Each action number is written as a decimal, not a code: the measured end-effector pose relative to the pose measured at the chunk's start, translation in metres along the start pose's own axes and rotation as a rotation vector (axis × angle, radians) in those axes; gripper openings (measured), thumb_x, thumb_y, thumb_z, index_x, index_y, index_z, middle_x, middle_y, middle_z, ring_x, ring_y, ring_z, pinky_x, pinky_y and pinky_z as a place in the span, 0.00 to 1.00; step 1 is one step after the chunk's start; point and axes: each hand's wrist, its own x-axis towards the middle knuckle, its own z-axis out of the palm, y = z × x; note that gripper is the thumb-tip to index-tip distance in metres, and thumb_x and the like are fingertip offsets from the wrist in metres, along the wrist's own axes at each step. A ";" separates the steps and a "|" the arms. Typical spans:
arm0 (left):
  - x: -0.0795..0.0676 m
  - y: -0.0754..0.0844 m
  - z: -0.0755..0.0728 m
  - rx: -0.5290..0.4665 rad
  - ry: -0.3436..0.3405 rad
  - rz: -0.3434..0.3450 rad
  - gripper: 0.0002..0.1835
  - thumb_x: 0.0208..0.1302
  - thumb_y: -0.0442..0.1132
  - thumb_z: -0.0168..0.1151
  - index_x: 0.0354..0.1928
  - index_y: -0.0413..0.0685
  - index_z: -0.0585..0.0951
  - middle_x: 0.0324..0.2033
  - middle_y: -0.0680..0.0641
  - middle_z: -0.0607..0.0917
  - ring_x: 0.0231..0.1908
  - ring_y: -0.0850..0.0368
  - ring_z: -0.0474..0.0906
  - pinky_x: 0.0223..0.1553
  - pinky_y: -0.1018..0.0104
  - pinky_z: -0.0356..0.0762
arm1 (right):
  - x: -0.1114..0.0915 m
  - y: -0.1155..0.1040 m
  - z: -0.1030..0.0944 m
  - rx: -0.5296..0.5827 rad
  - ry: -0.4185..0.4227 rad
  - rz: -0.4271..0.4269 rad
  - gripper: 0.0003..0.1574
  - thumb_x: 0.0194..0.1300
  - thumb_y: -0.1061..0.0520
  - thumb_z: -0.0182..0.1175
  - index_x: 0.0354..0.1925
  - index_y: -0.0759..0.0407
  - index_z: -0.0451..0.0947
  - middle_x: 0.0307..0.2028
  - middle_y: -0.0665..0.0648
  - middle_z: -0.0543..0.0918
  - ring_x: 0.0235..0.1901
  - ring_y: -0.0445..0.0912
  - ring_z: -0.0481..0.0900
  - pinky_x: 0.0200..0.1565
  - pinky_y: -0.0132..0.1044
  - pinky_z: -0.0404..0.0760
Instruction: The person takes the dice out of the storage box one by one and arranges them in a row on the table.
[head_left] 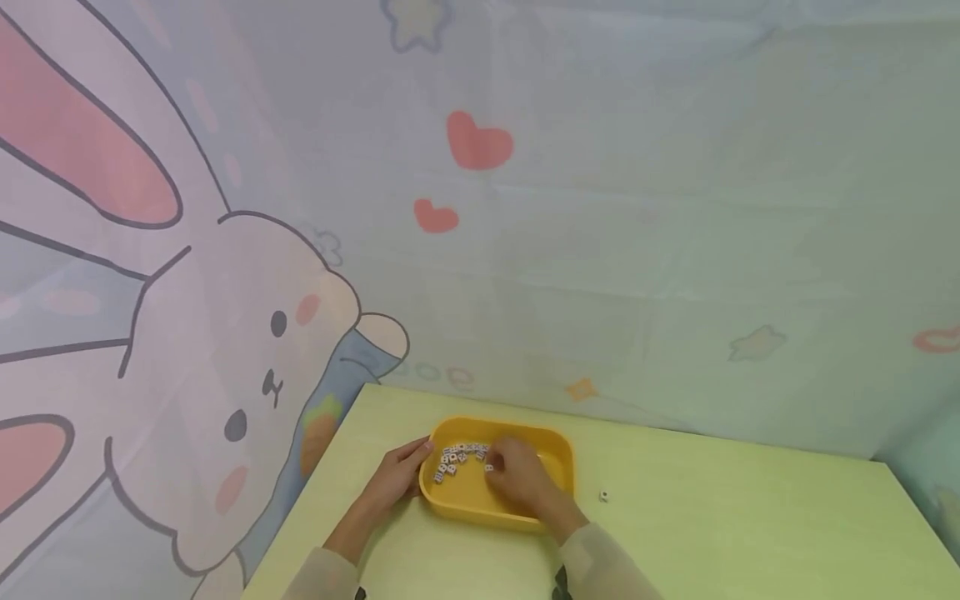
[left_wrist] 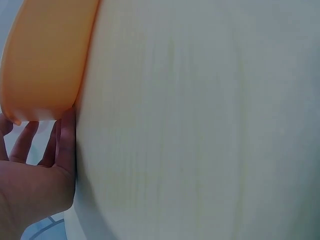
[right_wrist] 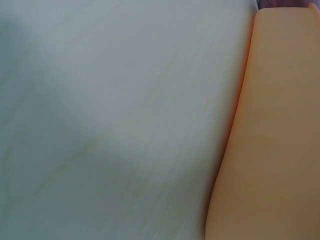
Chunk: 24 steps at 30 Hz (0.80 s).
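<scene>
A yellow plastic tray [head_left: 495, 515] with raised walls sits on the table. My left hand [head_left: 397, 477] holds its left end, thumb at the rim; in the left wrist view the fingers [left_wrist: 64, 145] rest against the end wall. Several small white dice [head_left: 452, 457] with dark and red pips lie in a curved cluster in the tray's left half. My right hand [head_left: 517, 473] reaches into the tray over the right end of that cluster, fingers bent downward. One die [head_left: 489, 468] lies right at its fingertips. I cannot tell whether those fingers pinch a die.
A single die [head_left: 604, 496] lies on the light green table [head_left: 735, 517], right of the tray. Behind the table hangs a cloth backdrop [head_left: 600, 208] with a printed rabbit and hearts. The right wrist view holds mostly tabletop and the tray's outer wall [right_wrist: 275, 130].
</scene>
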 end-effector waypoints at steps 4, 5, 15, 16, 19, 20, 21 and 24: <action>0.001 0.001 0.000 -0.008 -0.004 -0.002 0.35 0.80 0.56 0.59 0.77 0.39 0.71 0.63 0.36 0.82 0.36 0.56 0.82 0.33 0.68 0.81 | 0.002 -0.001 -0.004 0.007 -0.021 0.013 0.06 0.56 0.65 0.67 0.35 0.62 0.83 0.30 0.51 0.79 0.32 0.44 0.74 0.37 0.41 0.79; 0.001 0.002 0.000 -0.009 -0.005 -0.004 0.35 0.80 0.56 0.59 0.77 0.38 0.71 0.63 0.36 0.82 0.37 0.56 0.83 0.33 0.68 0.82 | 0.002 -0.002 -0.006 0.011 -0.032 0.018 0.06 0.56 0.65 0.67 0.35 0.61 0.83 0.29 0.50 0.78 0.31 0.44 0.74 0.36 0.40 0.78; -0.001 0.001 -0.001 0.003 0.003 -0.014 0.36 0.80 0.56 0.58 0.77 0.38 0.71 0.66 0.34 0.80 0.44 0.54 0.84 0.37 0.67 0.83 | -0.003 -0.015 -0.041 0.135 -0.123 -0.019 0.04 0.67 0.65 0.67 0.40 0.59 0.83 0.35 0.48 0.82 0.36 0.42 0.77 0.41 0.38 0.80; -0.001 0.000 -0.002 0.003 0.001 -0.016 0.36 0.80 0.56 0.58 0.77 0.38 0.71 0.66 0.34 0.80 0.45 0.53 0.84 0.38 0.67 0.84 | -0.004 -0.016 -0.047 0.133 -0.116 -0.036 0.04 0.68 0.65 0.68 0.41 0.59 0.83 0.36 0.48 0.83 0.37 0.42 0.78 0.43 0.37 0.81; -0.001 0.000 -0.003 0.005 -0.004 -0.019 0.37 0.80 0.57 0.59 0.77 0.37 0.70 0.66 0.33 0.79 0.46 0.53 0.84 0.38 0.67 0.84 | -0.007 -0.015 -0.069 0.093 -0.076 -0.099 0.03 0.69 0.63 0.70 0.41 0.57 0.85 0.37 0.48 0.85 0.38 0.41 0.81 0.44 0.37 0.84; -0.001 0.000 -0.003 0.005 -0.005 -0.021 0.37 0.79 0.57 0.59 0.77 0.37 0.70 0.66 0.33 0.80 0.46 0.53 0.84 0.38 0.67 0.83 | -0.008 -0.014 -0.077 0.075 -0.059 -0.120 0.03 0.69 0.62 0.71 0.41 0.56 0.85 0.37 0.47 0.86 0.38 0.41 0.82 0.44 0.37 0.85; 0.000 -0.001 -0.004 0.001 -0.003 -0.029 0.37 0.79 0.57 0.60 0.77 0.38 0.71 0.66 0.34 0.80 0.45 0.53 0.84 0.37 0.67 0.83 | -0.011 -0.012 -0.085 0.062 -0.045 -0.130 0.03 0.69 0.61 0.71 0.41 0.55 0.86 0.37 0.47 0.86 0.38 0.41 0.82 0.44 0.37 0.85; 0.001 -0.002 -0.004 0.010 -0.005 -0.031 0.38 0.78 0.58 0.60 0.77 0.38 0.70 0.66 0.34 0.80 0.44 0.54 0.84 0.37 0.67 0.83 | -0.021 -0.003 -0.109 0.049 -0.011 -0.134 0.04 0.69 0.61 0.73 0.41 0.55 0.86 0.38 0.46 0.87 0.39 0.41 0.83 0.44 0.38 0.86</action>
